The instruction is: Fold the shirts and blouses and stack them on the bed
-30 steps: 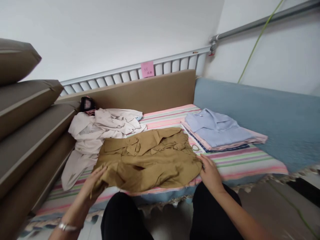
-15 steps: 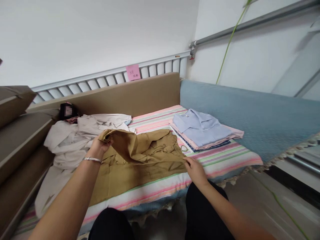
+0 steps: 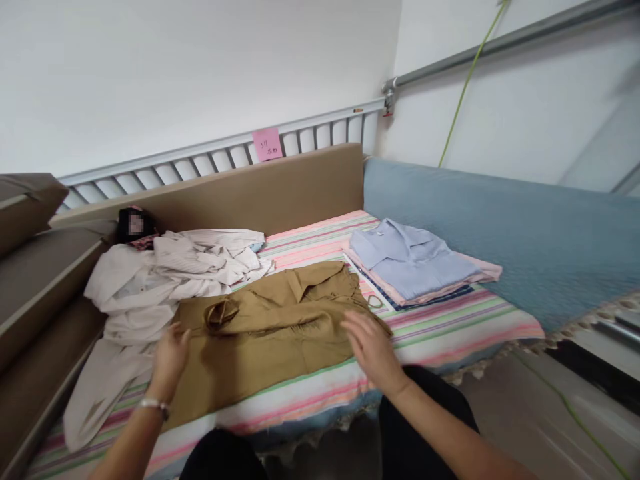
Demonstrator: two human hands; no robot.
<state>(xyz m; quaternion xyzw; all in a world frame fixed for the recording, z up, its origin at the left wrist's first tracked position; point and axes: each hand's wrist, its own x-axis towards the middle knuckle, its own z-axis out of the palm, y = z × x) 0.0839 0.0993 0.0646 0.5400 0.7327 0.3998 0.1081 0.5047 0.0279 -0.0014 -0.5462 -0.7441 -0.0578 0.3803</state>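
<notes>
A tan-brown shirt lies spread on the striped bed sheet in front of me, its sleeve folded over the body. My left hand rests at the shirt's left edge, fingers slightly curled, holding nothing. A silver bracelet sits on that wrist. My right hand hovers flat and open over the shirt's right side, fingers stretched out.
A heap of pale beige clothes lies left of the shirt. A folded stack with a light blue shirt on top sits at the right. Brown cushions are stacked on the left; a blue blanket covers the right.
My left hand laid the lifted shirt part down across the body and let go, drawing back to the left edge. My right hand released the right edge and opened over the cloth.
</notes>
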